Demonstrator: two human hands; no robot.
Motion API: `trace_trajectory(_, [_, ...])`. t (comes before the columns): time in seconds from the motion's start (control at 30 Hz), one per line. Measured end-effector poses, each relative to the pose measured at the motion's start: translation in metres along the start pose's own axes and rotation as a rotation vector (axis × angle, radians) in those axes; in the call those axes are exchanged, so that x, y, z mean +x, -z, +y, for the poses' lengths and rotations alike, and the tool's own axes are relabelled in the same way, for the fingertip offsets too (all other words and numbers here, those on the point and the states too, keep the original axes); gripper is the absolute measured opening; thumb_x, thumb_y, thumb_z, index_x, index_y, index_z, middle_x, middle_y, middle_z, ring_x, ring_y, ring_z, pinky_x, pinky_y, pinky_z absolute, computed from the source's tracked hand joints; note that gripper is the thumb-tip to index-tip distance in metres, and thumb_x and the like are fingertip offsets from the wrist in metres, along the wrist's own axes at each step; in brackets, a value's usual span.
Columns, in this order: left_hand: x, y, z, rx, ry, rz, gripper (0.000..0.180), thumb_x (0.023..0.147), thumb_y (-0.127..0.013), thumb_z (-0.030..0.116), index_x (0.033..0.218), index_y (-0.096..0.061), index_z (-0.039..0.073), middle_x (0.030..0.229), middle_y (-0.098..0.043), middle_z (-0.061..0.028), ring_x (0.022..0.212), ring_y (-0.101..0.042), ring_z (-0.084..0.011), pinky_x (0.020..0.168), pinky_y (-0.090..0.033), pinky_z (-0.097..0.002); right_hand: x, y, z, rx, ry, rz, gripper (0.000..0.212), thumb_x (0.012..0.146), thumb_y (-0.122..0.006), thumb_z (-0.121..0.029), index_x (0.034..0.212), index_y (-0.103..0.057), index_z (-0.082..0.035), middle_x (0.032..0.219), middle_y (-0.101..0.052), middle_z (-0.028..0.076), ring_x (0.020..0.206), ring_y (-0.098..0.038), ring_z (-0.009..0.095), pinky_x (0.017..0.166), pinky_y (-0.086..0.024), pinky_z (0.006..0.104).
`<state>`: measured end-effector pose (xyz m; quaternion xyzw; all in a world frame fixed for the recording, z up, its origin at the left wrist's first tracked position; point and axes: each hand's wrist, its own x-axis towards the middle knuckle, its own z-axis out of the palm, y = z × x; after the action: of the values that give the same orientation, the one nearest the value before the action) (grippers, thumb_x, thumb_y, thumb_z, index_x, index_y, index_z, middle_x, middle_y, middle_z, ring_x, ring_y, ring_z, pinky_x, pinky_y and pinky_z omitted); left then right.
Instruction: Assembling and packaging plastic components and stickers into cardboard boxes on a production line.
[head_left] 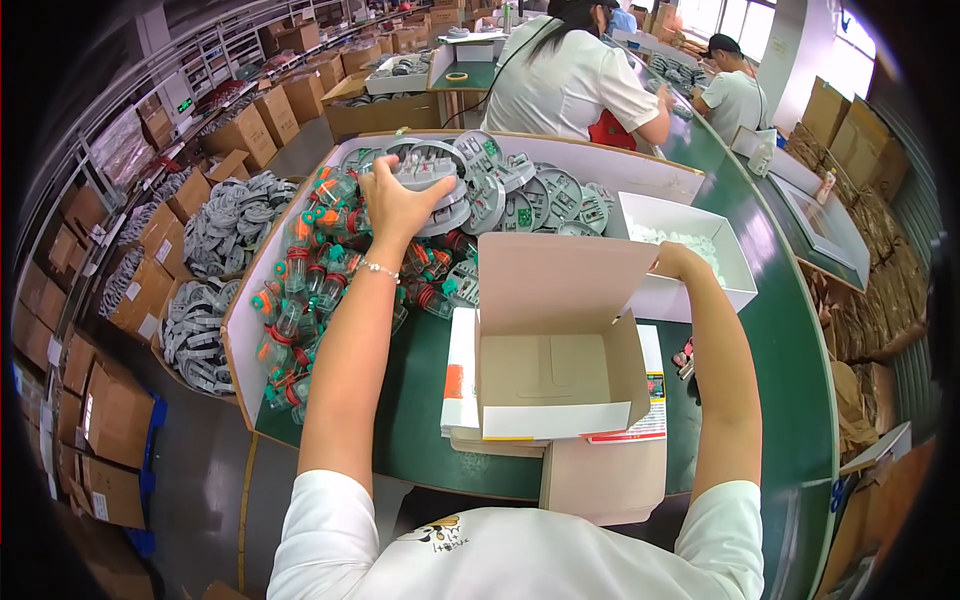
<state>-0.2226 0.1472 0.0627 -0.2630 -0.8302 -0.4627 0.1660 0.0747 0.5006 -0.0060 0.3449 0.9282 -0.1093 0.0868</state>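
Note:
My left hand (pixel 398 205) is closed around a grey round plastic base (pixel 425 165), lifted at the edge of a heap of similar grey bases (pixel 540 200). Below that wrist lie many clear bottles (pixel 300 310) with red rings and orange and green tops. My right hand (pixel 682 262) is at the near side of a white box (pixel 738 275) holding small white pieces (pixel 690 243). Its fingers are curled and partly hidden behind the lid of an open carton (pixel 560 370), so what they hold cannot be made out. The carton stands in front of me with nothing inside.
Flat cartons (pixel 605 480) lie stacked under the open carton at the bench's front edge. A low-walled tray (pixel 235 345) borders the heap. Scissors (pixel 684 360) lie near my right forearm. Two co-workers (pixel 565 80) sit farther along the green bench (pixel 790 370). Boxes of grey parts (pixel 200 330) crowd the left.

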Motion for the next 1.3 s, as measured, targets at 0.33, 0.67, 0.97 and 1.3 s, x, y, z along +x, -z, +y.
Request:
trace_trajectory(0.33, [-0.115, 0.1, 0.006, -0.405, -0.361, 0.109, 0.106, 0.055, -0.096, 0.026, 0.139, -0.036, -0.002, 0.135, -0.044, -0.0177, 0.125, -0.048, -0.0291, 0.108, -0.041, -0.0421, 0.113, -0.069, 0.055, -0.086, 0.367, 0.33, 0.038, 0.076, -0.068, -0.036, 0.087, -0.076, -0.001, 0.103, -0.071, 0.022, 0.096, -0.068, 0.04, 0.082, -0.055, 0.0454])
trace_trajectory(0.67, [-0.194, 0.122, 0.017, -0.936, -0.33, -0.105, 0.11, 0.058, -0.094, 0.018, 0.146, -0.03, 0.0, 0.14, -0.045, -0.0166, 0.127, -0.051, -0.0264, 0.107, -0.045, -0.0404, -0.112, 0.071, -0.061, 0.421, 0.135, 0.888, 0.02, 0.083, -0.068, -0.014, 0.094, -0.075, 0.001, 0.076, -0.072, 0.011, 0.067, -0.066, 0.014, 0.061, -0.05, 0.0292])
trace_trajectory(0.97, [-0.22, 0.104, 0.069, -0.563, -0.665, -0.068, 0.108, 0.056, -0.094, 0.015, 0.144, -0.031, 0.002, 0.144, -0.043, -0.023, 0.129, -0.049, -0.0346, 0.108, -0.042, -0.0461, -0.301, 0.044, -0.226, 0.605, 0.879, 0.82, 0.022, 0.068, -0.067, 0.011, 0.088, -0.072, 0.002, 0.077, -0.07, 0.006, 0.068, -0.062, 0.011, 0.061, -0.047, 0.0251])
trace_trajectory(1.3, [-0.239, 0.115, 0.073, -0.47, -0.709, -0.099, 0.103, 0.056, -0.096, 0.022, 0.14, -0.039, 0.004, 0.141, -0.046, -0.0236, 0.129, -0.048, -0.0391, 0.107, -0.041, -0.0481, -0.314, 0.014, -0.238, 0.428, 0.878, 0.822, 0.019, 0.07, -0.074, 0.003, 0.085, -0.073, -0.009, 0.08, -0.067, 0.004, 0.072, -0.064, 0.018, 0.069, -0.051, 0.03])
